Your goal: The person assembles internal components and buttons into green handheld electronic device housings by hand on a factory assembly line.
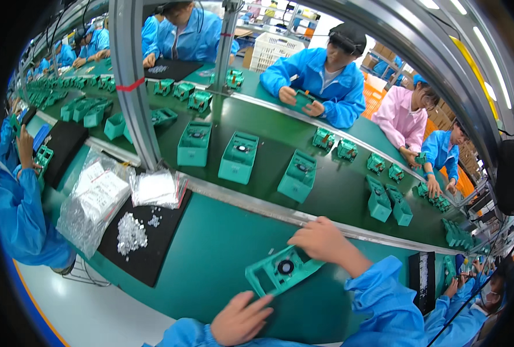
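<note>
A green plastic housing point(271, 279) with a round black part in its middle lies at a slant on the green work table in front of me. My right hand point(325, 242) is closed over its far right end, the fingers curled on the edge; their tips are partly hidden. At the near left corner, my left hand point(242, 319) has its fingers stretched out, the tips at or just touching the rim. To the left, a black mat point(147, 266) carries a heap of small whitish clear parts point(131, 233) and a smaller cluster point(154, 220).
Plastic bags point(95, 194) with white contents lie at the mat's far end. Beyond a metal rail point(257, 205) runs a green belt with several green housings point(238, 157). A metal post point(134, 87) rises at left. Co-workers point(320, 81) sit across and on both sides.
</note>
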A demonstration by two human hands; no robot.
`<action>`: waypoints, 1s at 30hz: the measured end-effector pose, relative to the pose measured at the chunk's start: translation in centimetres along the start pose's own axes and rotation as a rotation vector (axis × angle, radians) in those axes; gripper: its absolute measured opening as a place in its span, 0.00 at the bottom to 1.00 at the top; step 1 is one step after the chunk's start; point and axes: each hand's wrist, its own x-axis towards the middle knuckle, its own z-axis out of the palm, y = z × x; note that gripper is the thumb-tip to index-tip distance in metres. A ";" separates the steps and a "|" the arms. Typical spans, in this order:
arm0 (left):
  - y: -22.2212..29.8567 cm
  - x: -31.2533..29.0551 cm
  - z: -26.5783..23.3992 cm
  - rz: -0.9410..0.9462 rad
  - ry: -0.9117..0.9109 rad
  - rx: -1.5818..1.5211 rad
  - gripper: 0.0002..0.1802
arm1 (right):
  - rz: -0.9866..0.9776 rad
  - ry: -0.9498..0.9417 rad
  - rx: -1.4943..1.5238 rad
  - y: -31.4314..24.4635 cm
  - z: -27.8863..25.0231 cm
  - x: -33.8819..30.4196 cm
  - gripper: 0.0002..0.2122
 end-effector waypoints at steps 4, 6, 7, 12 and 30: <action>-3.9 -2.7 -4.4 -0.266 0.234 0.392 0.19 | 0.691 0.199 0.356 5.7 -1.3 -3.8 0.10; -6.4 -3.6 -6.8 -0.442 0.380 0.492 0.18 | 1.019 0.298 0.306 9.3 -1.0 -5.4 0.11; -7.6 -3.5 -7.9 -0.537 0.478 0.442 0.17 | 1.030 0.313 0.286 11.1 -0.5 -6.2 0.11; -12.4 -6.9 -11.0 -0.805 0.554 0.722 0.18 | 1.314 0.349 0.174 18.9 5.3 -6.8 0.12; -14.1 -6.4 -12.5 -0.760 0.597 0.688 0.05 | 0.704 0.424 0.347 7.3 1.2 2.6 0.06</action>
